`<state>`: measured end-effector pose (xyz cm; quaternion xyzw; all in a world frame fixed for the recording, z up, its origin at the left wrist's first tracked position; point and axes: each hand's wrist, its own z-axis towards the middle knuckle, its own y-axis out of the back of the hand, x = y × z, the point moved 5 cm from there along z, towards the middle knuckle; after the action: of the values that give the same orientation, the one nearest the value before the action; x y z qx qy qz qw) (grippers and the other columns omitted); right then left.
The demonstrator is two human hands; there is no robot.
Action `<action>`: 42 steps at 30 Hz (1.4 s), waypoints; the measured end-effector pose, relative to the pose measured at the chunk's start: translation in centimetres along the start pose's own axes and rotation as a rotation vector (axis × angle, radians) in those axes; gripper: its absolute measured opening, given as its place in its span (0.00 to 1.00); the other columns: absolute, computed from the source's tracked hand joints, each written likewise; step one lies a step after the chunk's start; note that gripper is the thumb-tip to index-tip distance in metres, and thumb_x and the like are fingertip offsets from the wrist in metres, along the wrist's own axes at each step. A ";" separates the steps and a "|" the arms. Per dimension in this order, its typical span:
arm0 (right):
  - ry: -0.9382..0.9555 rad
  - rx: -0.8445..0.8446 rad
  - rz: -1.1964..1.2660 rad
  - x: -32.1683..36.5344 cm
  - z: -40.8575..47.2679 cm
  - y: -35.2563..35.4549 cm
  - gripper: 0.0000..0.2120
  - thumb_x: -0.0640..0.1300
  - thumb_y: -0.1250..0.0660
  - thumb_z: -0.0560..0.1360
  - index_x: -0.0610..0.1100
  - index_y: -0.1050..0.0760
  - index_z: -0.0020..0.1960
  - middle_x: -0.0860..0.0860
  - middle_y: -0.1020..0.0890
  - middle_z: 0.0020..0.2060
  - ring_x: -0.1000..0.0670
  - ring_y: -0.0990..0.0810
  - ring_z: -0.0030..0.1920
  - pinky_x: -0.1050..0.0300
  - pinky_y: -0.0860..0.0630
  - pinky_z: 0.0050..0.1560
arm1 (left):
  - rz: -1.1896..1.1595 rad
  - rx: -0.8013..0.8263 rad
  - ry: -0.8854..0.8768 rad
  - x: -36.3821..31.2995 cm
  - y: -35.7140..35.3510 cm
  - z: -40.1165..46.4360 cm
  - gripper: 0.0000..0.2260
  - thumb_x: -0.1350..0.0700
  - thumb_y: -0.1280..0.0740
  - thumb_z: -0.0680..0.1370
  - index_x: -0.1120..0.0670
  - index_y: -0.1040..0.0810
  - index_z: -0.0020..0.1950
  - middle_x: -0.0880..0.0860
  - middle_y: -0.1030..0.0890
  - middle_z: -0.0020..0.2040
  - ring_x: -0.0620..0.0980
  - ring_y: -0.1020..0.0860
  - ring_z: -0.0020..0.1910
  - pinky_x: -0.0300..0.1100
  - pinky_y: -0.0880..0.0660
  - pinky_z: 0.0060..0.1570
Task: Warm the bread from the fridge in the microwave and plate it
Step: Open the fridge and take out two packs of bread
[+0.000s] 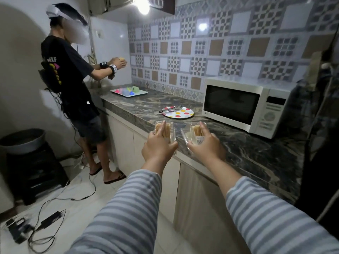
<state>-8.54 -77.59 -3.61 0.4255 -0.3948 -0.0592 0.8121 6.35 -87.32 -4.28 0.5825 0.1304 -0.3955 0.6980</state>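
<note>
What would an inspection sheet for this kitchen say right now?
Surface: marbled counter, partly occupied.
Job's things: two clear bread packs, left pack, right pack, at counter edge; microwave door closed; dotted plate carrying tongs.
Clutter: tray of coloured items.
Hands: left hand and right hand each hold a pack.
Cables: wires and adapters on floor.
Surroundings: second person at counter; basin on stool.

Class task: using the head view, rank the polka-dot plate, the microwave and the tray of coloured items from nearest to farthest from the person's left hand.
From the left hand:
1. Polka-dot plate, just beyond the hand on the counter, carrying tongs.
2. Microwave, farther right, door closed.
3. Tray of coloured items, at the far left end of the counter, beside the other person.
</note>
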 end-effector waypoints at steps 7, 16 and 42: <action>-0.106 -0.115 0.032 1.9 10.1 -3.6 0.38 0.59 0.32 0.70 0.63 0.45 0.75 0.50 0.26 0.64 0.44 0.24 0.61 0.51 0.26 0.53 | 0.018 0.093 -0.109 -1.2 -2.9 13.4 0.38 0.38 0.32 0.71 0.34 0.48 0.75 0.53 0.31 0.70 0.56 0.25 0.63 0.50 0.25 0.56; -0.229 -0.313 -0.064 -0.8 22.1 -1.2 0.37 0.60 0.33 0.71 0.62 0.46 0.75 0.49 0.25 0.61 0.45 0.24 0.59 0.50 0.24 0.51 | -0.127 0.174 -0.282 -9.6 -9.4 25.6 0.35 0.39 0.33 0.71 0.34 0.46 0.75 0.53 0.29 0.68 0.55 0.26 0.63 0.50 0.27 0.55; -0.461 -0.600 -0.234 -15.2 51.4 12.4 0.38 0.60 0.33 0.72 0.63 0.49 0.75 0.51 0.30 0.69 0.45 0.26 0.63 0.54 0.28 0.52 | -0.356 0.404 -0.637 -40.7 -30.9 45.4 0.36 0.45 0.35 0.72 0.40 0.49 0.77 0.51 0.25 0.65 0.54 0.23 0.58 0.47 0.25 0.49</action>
<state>-57.42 -96.30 13.35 0.1867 -0.4809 -0.3581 0.7783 -54.63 -112.90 12.97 0.5247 -0.0737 -0.6880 0.4959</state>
